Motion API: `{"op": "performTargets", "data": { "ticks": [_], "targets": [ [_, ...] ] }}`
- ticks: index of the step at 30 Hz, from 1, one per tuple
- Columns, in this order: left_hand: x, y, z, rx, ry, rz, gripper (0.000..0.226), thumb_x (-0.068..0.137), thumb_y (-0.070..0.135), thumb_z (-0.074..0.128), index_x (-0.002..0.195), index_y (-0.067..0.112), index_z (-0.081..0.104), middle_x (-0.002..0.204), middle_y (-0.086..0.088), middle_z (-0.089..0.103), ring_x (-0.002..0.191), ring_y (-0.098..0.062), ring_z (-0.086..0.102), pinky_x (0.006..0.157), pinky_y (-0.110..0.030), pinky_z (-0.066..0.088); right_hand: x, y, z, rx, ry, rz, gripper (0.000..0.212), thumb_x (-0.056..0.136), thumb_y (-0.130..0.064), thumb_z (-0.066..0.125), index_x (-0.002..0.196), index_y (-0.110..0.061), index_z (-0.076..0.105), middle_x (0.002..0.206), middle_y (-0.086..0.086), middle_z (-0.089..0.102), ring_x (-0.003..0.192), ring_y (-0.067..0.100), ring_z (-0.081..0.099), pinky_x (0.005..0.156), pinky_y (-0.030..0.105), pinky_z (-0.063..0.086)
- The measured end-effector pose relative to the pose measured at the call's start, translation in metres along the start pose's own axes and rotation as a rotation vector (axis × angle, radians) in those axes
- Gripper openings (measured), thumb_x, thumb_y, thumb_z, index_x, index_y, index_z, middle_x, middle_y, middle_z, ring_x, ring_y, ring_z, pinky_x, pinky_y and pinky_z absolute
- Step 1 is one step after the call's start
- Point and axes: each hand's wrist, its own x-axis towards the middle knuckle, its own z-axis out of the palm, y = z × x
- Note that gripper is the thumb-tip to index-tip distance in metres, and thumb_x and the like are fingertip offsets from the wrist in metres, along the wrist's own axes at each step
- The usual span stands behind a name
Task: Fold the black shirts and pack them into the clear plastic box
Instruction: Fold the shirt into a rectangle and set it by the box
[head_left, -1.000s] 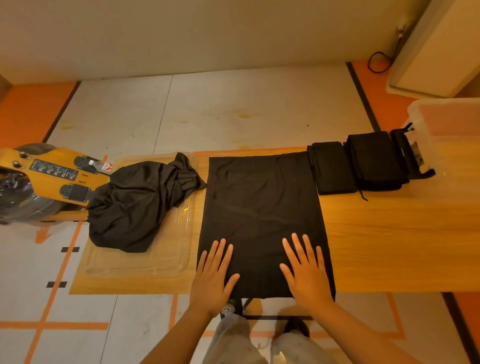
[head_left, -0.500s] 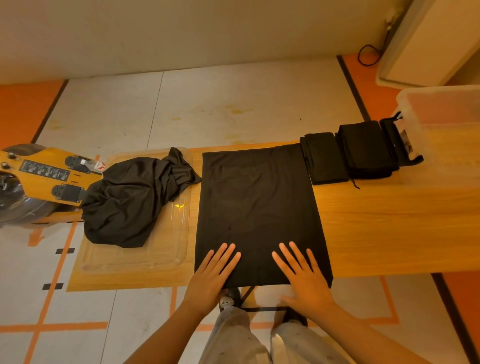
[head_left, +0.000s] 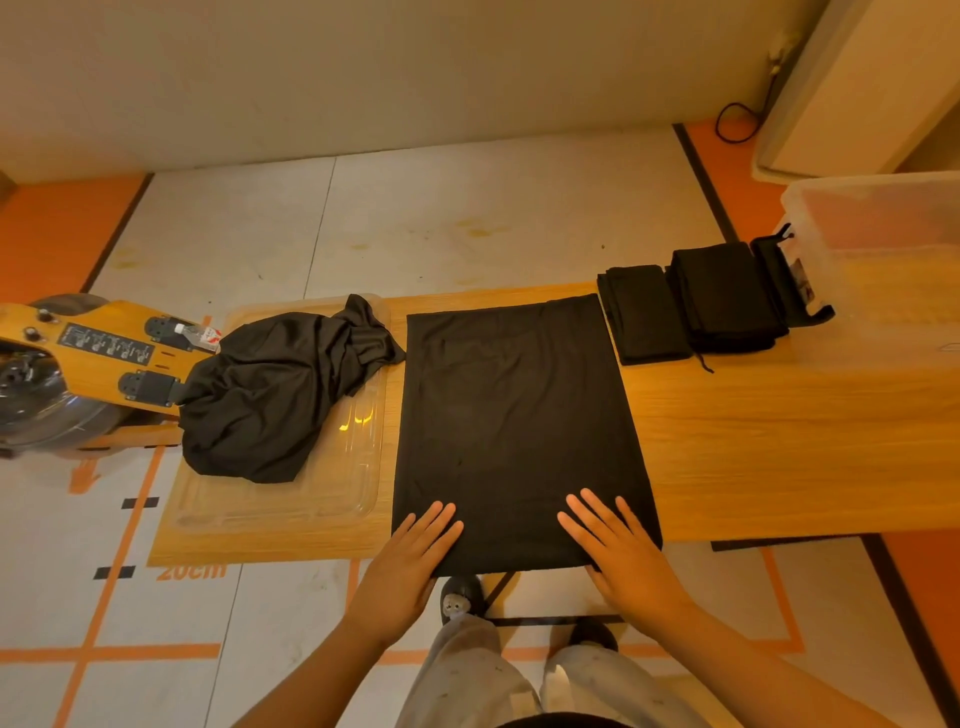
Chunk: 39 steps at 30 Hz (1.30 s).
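A black shirt (head_left: 514, 410) lies flat as a long rectangle across the wooden table (head_left: 779, 447). My left hand (head_left: 410, 561) rests flat on its near left corner, fingers straight. My right hand (head_left: 623, 551) lies flat on its near right corner. Folded black shirts (head_left: 691, 306) sit side by side at the table's far right. The clear plastic box (head_left: 883, 270) stands just right of them. A crumpled pile of black shirts (head_left: 270, 395) lies on the left.
The crumpled pile sits on a clear plastic lid (head_left: 291, 493) at the table's left end. A yellow machine (head_left: 78, 358) stands on the floor to the left. A white cabinet (head_left: 857, 88) and a black cable (head_left: 737, 119) are at the far right.
Both hands have slid back along the shirt toward its near edge, staying flat. The view has shifted slightly.
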Motion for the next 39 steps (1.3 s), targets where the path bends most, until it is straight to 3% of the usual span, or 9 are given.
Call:
{"op": "performTargets", "data": {
  "ticks": [5, 8, 11, 16, 27, 30, 32, 35, 39],
  "targets": [
    [-0.006, -0.005, -0.006, -0.109, 0.053, -0.102, 0.075, 0.056, 0.003, 0.091, 0.124, 0.022, 0.065, 0.134, -0.001, 0.060, 0.117, -0.020, 0.062, 0.095, -0.030, 0.045, 0.000, 0.011, -0.020, 0.054, 0.003, 0.065, 0.090, 0.024, -0.011, 0.098, 0.110, -0.025, 0.072, 0.122, 0.000, 0.067, 0.121, 0.014, 0.049, 0.104, 0.029, 0.033],
    [-0.010, -0.001, -0.011, -0.168, 0.060, -0.159, 0.064, 0.077, 0.001, 0.078, 0.133, 0.022, 0.057, 0.145, -0.001, 0.048, 0.127, -0.022, 0.055, 0.102, -0.032, 0.043, -0.007, 0.015, -0.031, 0.133, 0.051, 0.112, 0.073, 0.062, 0.004, 0.084, 0.128, -0.017, 0.061, 0.142, 0.005, 0.050, 0.133, 0.016, 0.039, 0.102, 0.025, 0.023],
    [-0.012, 0.005, -0.017, -0.168, 0.037, -0.218, 0.058, 0.096, 0.010, 0.057, 0.147, 0.027, 0.036, 0.157, 0.006, 0.027, 0.140, -0.014, 0.037, 0.113, -0.025, 0.030, -0.017, 0.025, -0.033, 0.145, 0.026, 0.090, 0.082, 0.024, -0.001, 0.097, 0.102, -0.017, 0.075, 0.114, 0.005, 0.070, 0.107, 0.016, 0.066, 0.088, 0.023, 0.045],
    [-0.013, 0.009, -0.020, -0.203, 0.052, -0.298, 0.058, 0.099, 0.013, 0.050, 0.151, 0.029, 0.027, 0.154, 0.007, 0.036, 0.136, -0.011, 0.041, 0.113, -0.022, 0.028, -0.030, 0.032, -0.046, 0.149, 0.011, 0.141, 0.058, 0.093, -0.004, 0.057, 0.144, -0.025, 0.041, 0.157, -0.007, 0.025, 0.144, 0.009, 0.025, 0.112, 0.018, 0.017],
    [0.002, 0.031, -0.035, -0.274, 0.061, -0.424, 0.035, 0.100, 0.020, 0.050, 0.135, 0.023, 0.050, 0.140, 0.003, 0.053, 0.123, -0.013, 0.054, 0.102, -0.024, 0.043, -0.036, 0.051, -0.060, 0.187, 0.021, 0.141, 0.050, 0.098, -0.017, 0.052, 0.145, -0.028, 0.038, 0.153, -0.008, 0.036, 0.139, 0.009, 0.035, 0.111, 0.023, 0.029],
    [-0.007, 0.030, -0.026, -0.251, 0.054, -0.349, 0.025, 0.095, 0.049, 0.051, 0.107, 0.029, 0.059, 0.148, 0.010, 0.041, 0.131, -0.010, 0.045, 0.101, -0.021, 0.039, -0.037, 0.054, -0.057, 0.145, 0.034, 0.052, 0.041, 0.096, -0.040, 0.049, 0.136, -0.029, 0.051, 0.148, -0.010, 0.042, 0.138, 0.009, 0.035, 0.114, 0.026, 0.019],
    [-0.009, 0.029, -0.026, -0.243, 0.083, -0.304, 0.053, 0.085, 0.075, 0.036, 0.099, 0.030, 0.061, 0.140, 0.011, 0.048, 0.128, -0.011, 0.046, 0.097, -0.017, 0.036, -0.036, 0.054, -0.057, 0.114, 0.081, -0.012, 0.049, 0.090, -0.065, 0.039, 0.116, -0.034, 0.066, 0.129, -0.012, 0.059, 0.125, 0.008, 0.050, 0.110, 0.027, 0.021],
    [0.016, 0.023, -0.035, -0.206, 0.197, -0.281, 0.076, 0.085, 0.079, 0.017, 0.116, 0.026, 0.062, 0.130, 0.007, 0.056, 0.119, -0.012, 0.052, 0.096, -0.016, 0.036, -0.021, 0.056, -0.058, 0.174, 0.176, -0.020, 0.060, 0.090, -0.071, 0.022, 0.098, -0.033, 0.069, 0.103, -0.013, 0.063, 0.101, 0.006, 0.059, 0.098, 0.026, 0.037],
    [0.088, 0.010, -0.050, -0.138, 0.224, -0.292, 0.059, 0.098, 0.049, 0.039, 0.149, 0.019, 0.032, 0.159, 0.000, 0.024, 0.146, -0.018, 0.021, 0.118, -0.034, 0.020, 0.044, 0.036, -0.083, 0.151, 0.200, 0.064, 0.058, 0.097, -0.058, 0.022, 0.131, -0.025, 0.056, 0.138, -0.003, 0.052, 0.131, 0.016, 0.044, 0.112, 0.030, 0.020]
  ]
}}
